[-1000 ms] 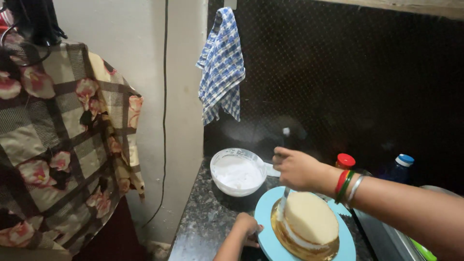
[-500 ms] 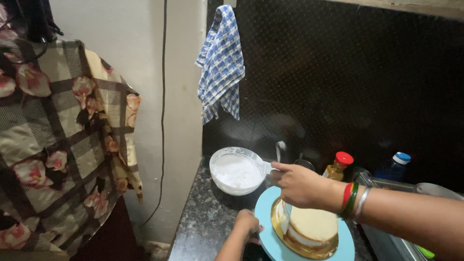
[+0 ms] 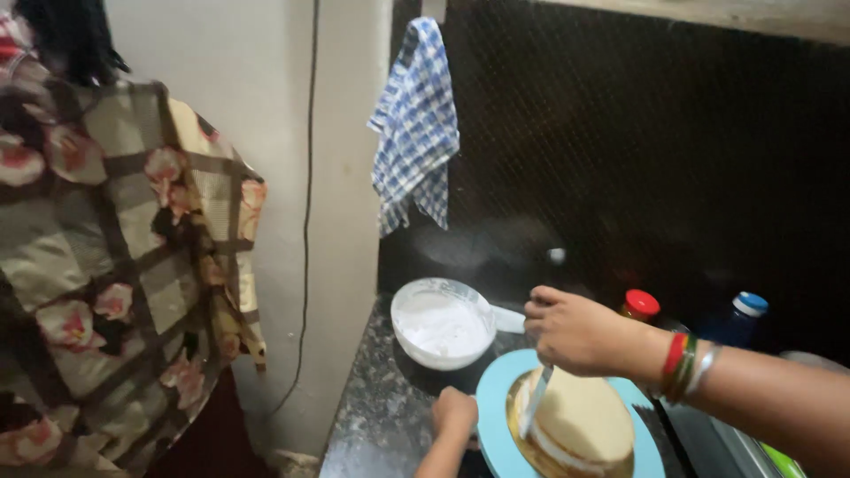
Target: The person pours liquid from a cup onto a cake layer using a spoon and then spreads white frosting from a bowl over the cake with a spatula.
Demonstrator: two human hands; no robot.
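- Filling the whole left side of the frame: a floral checked cloth [image 3: 106,265], hanging against the pale wall.
- Upper centre, draped over the dark backsplash: a blue-and-white checked towel [image 3: 416,124], with a thin black cable [image 3: 308,177] running down the wall just left of it.
- Lower centre, stretched along the bottom: a speckled dark countertop [image 3: 372,425].
- Bottom right of centre on that counter: a light blue turntable [image 3: 494,398], carrying a gold cake board [image 3: 513,416] and a pale round cake [image 3: 580,420] on top.
- Just up and left of the turntable: a white bowl [image 3: 441,323], full of white cream.
- Coming in from the right edge, above the cake: the right hand [image 3: 580,335], bangles at the wrist, fingers curled shut round a spatula [image 3: 536,403] whose blade stands nearly upright against the cake's left side.
- Bottom centre, at the turntable's left rim: the left hand [image 3: 454,413], fingers bent and pressed on the edge.
- Behind the right wrist: a red-capped bottle [image 3: 639,305] and, further right, a blue-capped bottle [image 3: 744,314].
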